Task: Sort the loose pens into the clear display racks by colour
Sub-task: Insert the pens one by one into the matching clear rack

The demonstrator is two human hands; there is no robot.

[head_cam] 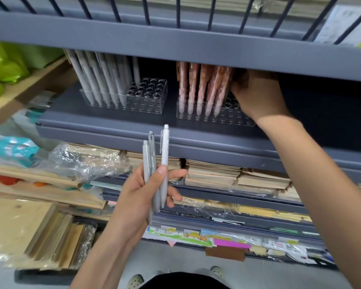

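My left hand [142, 192] grips three grey pens [154, 163] upright, below and in front of the grey shelf. On that shelf stands a clear rack [146, 101] with several grey pens [104, 80] filling its left side; its right holes are bare. A second clear rack [227, 117] to the right holds several pink pens [200, 86]. My right hand [258, 94] reaches under the upper shelf to the right end of the pink row, fingers curled at the pens; whether it holds one is hidden.
The upper shelf's front edge [196, 44] hangs low over the racks. Stacks of notebooks [213, 174] and crinkled plastic wrap [81, 159] fill the lower shelves. Green packages [6, 65] lie at the far left, wooden boards [50, 236] at the lower left.
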